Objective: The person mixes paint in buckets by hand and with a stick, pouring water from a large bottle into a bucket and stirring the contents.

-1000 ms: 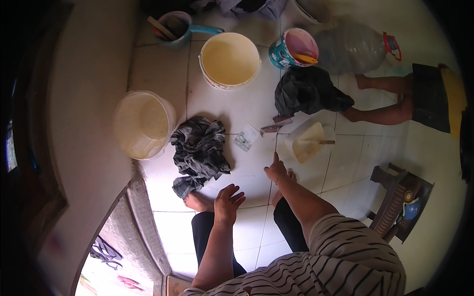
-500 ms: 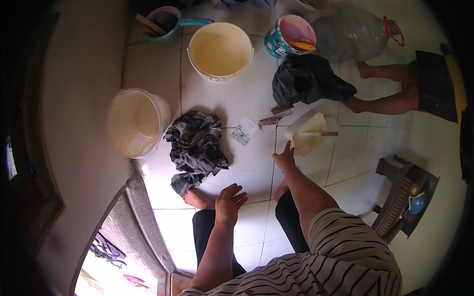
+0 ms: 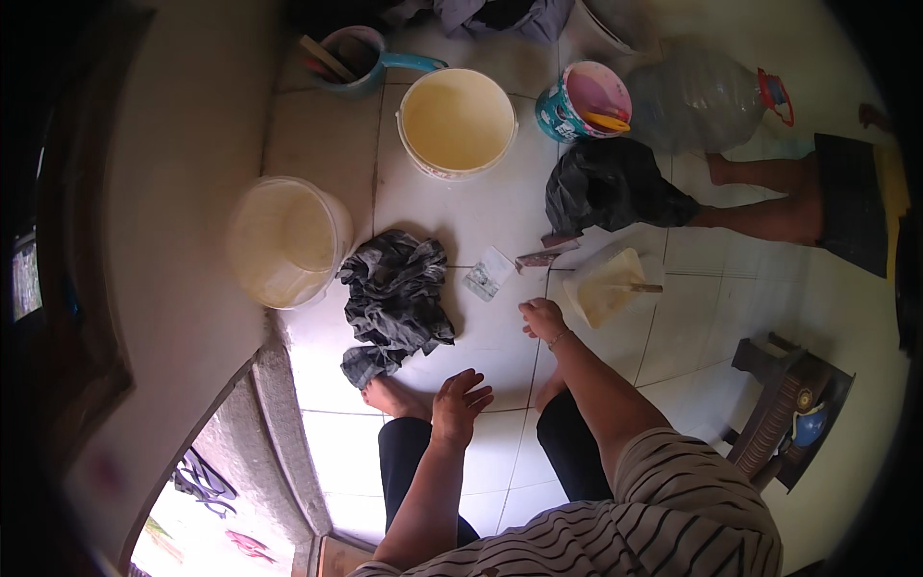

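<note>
A: How do your fingers stand just now?

B: Your left hand point(image 3: 460, 409) hangs over the tiles point(image 3: 486, 471), its fingers loosely spread, nothing touching them. On your right hand point(image 3: 543, 317) the fingers bend in toward the palm; from this height I can't tell whether they pinch something small.

A: Why is your right arm stretched further than your left?

B: Probably because the shallow tub point(image 3: 581, 296) sits just beside those bent fingers, to their right and slightly beyond. The left has nothing so close, so it seems to be simply resting in the air.

A: And the stick point(image 3: 647, 288) in that tub?

B: It points away from your right fingers, one end jutting past the far side. That likely leaves you a grip away from the yellowish stuff inside.

A: What lies ahead of your fingertips?

B: Beyond the right ones, a flat tool point(image 3: 550, 255), with a pale sachet point(image 3: 488, 273) to its left; both look laid flat within your reach. The dark cloth point(image 3: 396, 298) is bunched beyond and left of your left fingers, apparently just dropped. Well beyond your right fingers, a teal pot point(image 3: 555, 115) stands with a yellow handle point(image 3: 606, 123) at its rim, perhaps for easy picking.
</note>
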Motion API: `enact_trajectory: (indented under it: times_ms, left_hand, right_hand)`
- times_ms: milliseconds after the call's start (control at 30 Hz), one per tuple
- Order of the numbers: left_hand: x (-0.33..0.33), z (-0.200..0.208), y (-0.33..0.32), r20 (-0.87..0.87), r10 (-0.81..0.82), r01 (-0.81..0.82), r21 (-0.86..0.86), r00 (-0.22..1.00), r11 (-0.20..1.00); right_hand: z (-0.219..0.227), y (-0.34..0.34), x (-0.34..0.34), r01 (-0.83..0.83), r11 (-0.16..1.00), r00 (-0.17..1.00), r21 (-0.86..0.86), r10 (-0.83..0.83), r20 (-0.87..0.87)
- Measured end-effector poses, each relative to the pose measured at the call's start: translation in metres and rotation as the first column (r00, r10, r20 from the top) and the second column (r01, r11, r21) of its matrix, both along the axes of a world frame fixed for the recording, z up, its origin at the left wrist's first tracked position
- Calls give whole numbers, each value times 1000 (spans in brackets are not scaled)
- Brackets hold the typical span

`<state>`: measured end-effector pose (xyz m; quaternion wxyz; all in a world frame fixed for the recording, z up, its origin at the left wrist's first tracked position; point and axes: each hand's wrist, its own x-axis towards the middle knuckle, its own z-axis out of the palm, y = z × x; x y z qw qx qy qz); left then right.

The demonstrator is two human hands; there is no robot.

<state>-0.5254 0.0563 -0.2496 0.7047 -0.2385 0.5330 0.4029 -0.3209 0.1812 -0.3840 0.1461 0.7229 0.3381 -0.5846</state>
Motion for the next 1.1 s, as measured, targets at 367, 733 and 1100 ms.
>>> enact_trajectory:
  times_ms: [367,733,1100]
  left_hand:
    - [-14,9,3,-14,16,-15,69,1000,998]
    - [-57,18,11,-48,4,0,91,999,996]
    - [-91,18,20,-271,-183,239,188,945,953]
  right_hand:
    - [86,134,-142,606,759,758,237,-461,-461]
    - [64,161,-178,732,647,668,213,-619,-414]
    - [101,155,-192,360,931,847,56,-302,-437]
